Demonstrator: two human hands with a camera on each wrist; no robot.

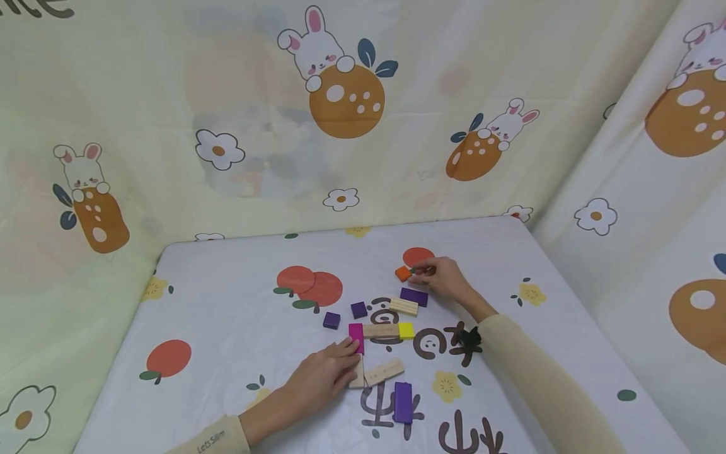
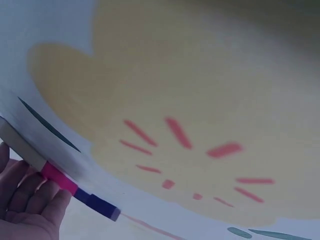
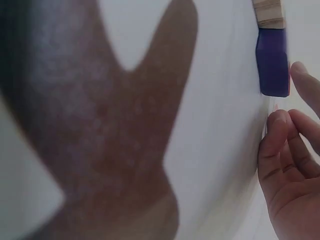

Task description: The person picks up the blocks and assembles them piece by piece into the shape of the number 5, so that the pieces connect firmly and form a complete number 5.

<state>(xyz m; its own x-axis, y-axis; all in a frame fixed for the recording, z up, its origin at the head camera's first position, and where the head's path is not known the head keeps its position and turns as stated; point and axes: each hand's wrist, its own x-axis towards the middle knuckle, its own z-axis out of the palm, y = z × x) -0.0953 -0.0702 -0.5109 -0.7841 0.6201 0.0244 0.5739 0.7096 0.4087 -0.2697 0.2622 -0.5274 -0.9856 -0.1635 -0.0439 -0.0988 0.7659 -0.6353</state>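
Observation:
My left hand (image 1: pixel 323 371) rests its fingertips against a pink block (image 1: pixel 355 334) and a plain wooden block (image 1: pixel 357 378) in line with it. In the left wrist view, slightly bent fingers lie along the pink block (image 2: pixel 59 176). At the back, my right hand (image 1: pixel 445 277) has its fingertips beside a small orange block (image 1: pixel 403 273); contact is hard to make out. The right wrist view shows one finger apart from the thumb, near a dark purple block (image 3: pixel 272 65), with the orange block mostly hidden. A wooden block (image 1: pixel 381 331) joins the pink one to a yellow block (image 1: pixel 406 331).
Two small dark purple blocks (image 1: pixel 359 309) lie left of a ridged wooden block (image 1: pixel 404 306). Nearer the front are a slanted wooden block (image 1: pixel 384 372) and a violet block (image 1: pixel 403 402). A small black object (image 1: pixel 469 338) lies by the right sleeve. Printed curtains (image 1: pixel 255 113) surround the table.

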